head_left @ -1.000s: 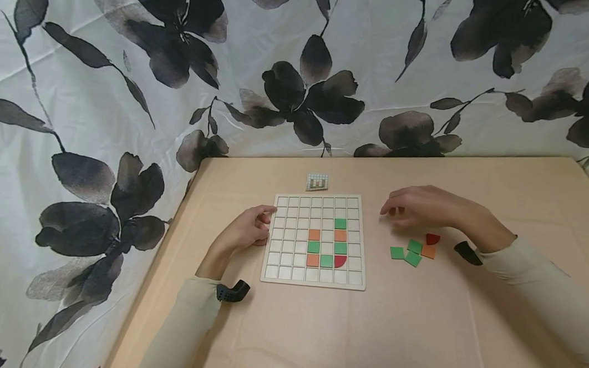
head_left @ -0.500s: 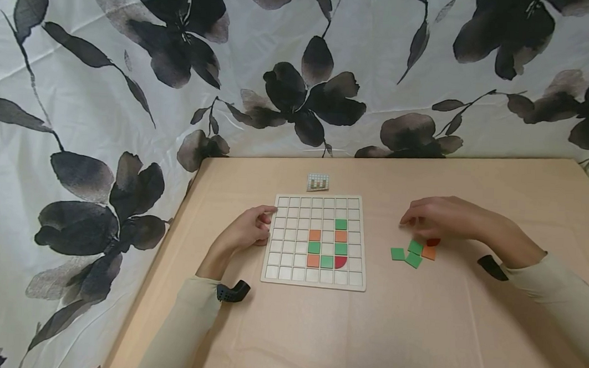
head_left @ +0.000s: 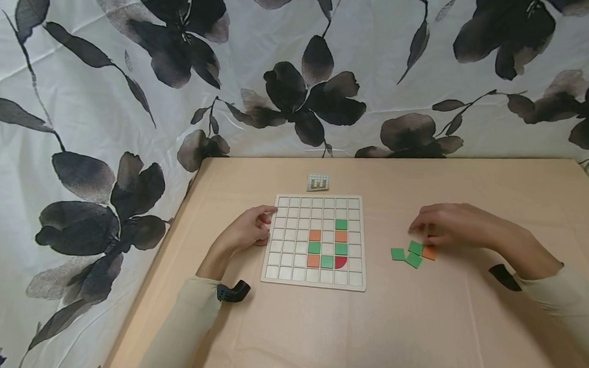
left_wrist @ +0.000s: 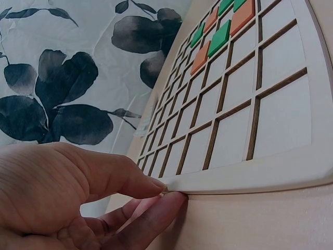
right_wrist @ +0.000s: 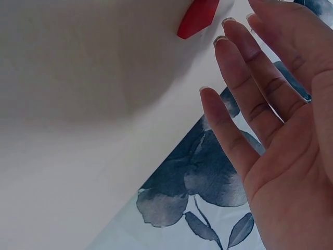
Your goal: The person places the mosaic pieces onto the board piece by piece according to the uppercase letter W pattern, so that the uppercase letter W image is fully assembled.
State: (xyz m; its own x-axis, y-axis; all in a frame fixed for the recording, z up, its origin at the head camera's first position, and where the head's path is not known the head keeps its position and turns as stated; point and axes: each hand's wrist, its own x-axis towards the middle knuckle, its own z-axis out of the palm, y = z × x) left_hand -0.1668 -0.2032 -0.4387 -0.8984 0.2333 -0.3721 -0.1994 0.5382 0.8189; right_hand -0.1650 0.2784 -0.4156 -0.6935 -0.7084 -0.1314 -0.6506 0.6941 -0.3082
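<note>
A white wooden grid board [head_left: 286, 259] lies on the table with green, orange and red tiles set in some cells. At its left edge is my left hand [head_left: 246, 227]; in the left wrist view its thumb and a finger pinch the board's rim [left_wrist: 244, 183]. Over the loose pieces to the right hovers my right hand [head_left: 459, 225], fingers loosely bent. Below its fingertips, in the right wrist view, lies a red quarter-round tile [right_wrist: 199, 18], which the hand hides in the head view. Green tiles [head_left: 413, 260] and an orange tile [head_left: 428, 253] lie just in front.
Behind the board lies a small card [head_left: 318, 182] printed with a grid pattern. A floral curtain [head_left: 283, 16] hangs along the back and left sides of the wooden table [head_left: 306, 334]. One green tile [head_left: 398, 254] sits slightly apart from the others.
My right hand has moved right and toward me, from beside the board to over the loose tiles, covering the red one. My left hand has stayed at the board's edge.
</note>
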